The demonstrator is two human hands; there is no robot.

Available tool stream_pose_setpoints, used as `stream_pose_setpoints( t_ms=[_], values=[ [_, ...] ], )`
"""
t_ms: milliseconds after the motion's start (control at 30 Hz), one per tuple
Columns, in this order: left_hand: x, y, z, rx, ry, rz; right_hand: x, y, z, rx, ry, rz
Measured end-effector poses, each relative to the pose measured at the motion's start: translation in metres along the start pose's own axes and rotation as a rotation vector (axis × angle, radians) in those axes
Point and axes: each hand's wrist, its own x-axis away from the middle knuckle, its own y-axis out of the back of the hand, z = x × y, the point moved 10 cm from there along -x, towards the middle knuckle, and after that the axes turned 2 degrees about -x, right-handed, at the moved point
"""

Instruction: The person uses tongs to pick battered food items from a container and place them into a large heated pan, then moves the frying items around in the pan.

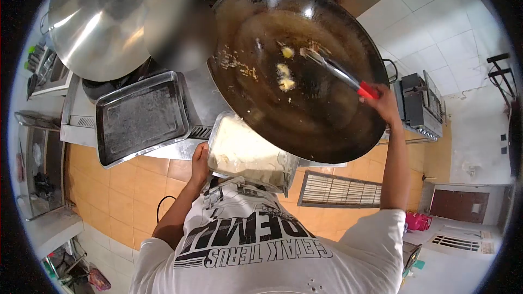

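My right hand (382, 102) is closed around the red grip of metal tongs (343, 74), whose tips touch the inside of a large dark wok (327, 114). Small yellow pieces (285, 78) and pale crumbs lie in the wok, left of the tongs' tips. With its fingers at the left edge, my left hand (201, 159) holds a rectangular container (245, 149) of white, creamy-looking contents against my body, below the wok. What fills the container cannot be told exactly.
An empty metal tray (143, 117) rests on the steel counter (199, 98) at the left. Behind it stands a big round metal lid (101, 22). A black stove (419, 106) is at the right; a floor grate (340, 189) lies below the wok.
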Motion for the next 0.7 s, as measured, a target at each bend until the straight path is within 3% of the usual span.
stream_pose_setpoints(
  t_ms=[33, 167, 267, 300, 333, 400, 500, 600, 633, 667, 700],
  values=[
    [-0.001, -0.001, -0.001, -0.001, -0.011, 0.005, 0.016, 0.002, -0.009, -0.178, -0.068, 0.007],
    [0.003, -0.006, 0.000, 0.048, 0.078, 0.045, 0.086, 0.004, -0.047, -0.397, -0.485, 0.061],
    [0.001, -0.002, 0.007, 0.038, 0.102, 0.050, 0.129, 0.024, -0.045, -0.211, -0.504, -0.099],
    [-0.004, -0.001, 0.007, 0.023, 0.006, 0.076, 0.141, 0.032, -0.042, -0.064, -0.440, -0.157],
    [0.004, -0.004, 0.000, 0.045, 0.103, 0.072, 0.152, 0.039, -0.018, -0.059, -0.446, -0.216],
    [0.000, -0.004, -0.001, 0.047, 0.015, 0.107, 0.176, 0.047, -0.003, 0.128, -0.465, -0.316],
    [0.002, -0.011, -0.009, 0.046, 0.080, 0.111, 0.203, 0.046, 0.028, 0.384, -0.402, -0.454],
    [-0.003, -0.006, -0.001, 0.041, 0.139, 0.123, 0.236, 0.030, 0.030, 0.088, -0.464, -0.658],
    [-0.009, 0.001, 0.007, 0.025, 0.136, 0.125, 0.243, 0.025, 0.035, 0.050, -0.594, -0.659],
    [-0.016, 0.006, 0.016, 0.011, 0.133, 0.132, 0.251, 0.015, 0.026, -0.048, -0.410, -0.781],
    [-0.011, 0.002, 0.011, 0.006, 0.220, 0.151, 0.254, 0.012, 0.030, -0.045, -0.468, -0.733]
  ],
)
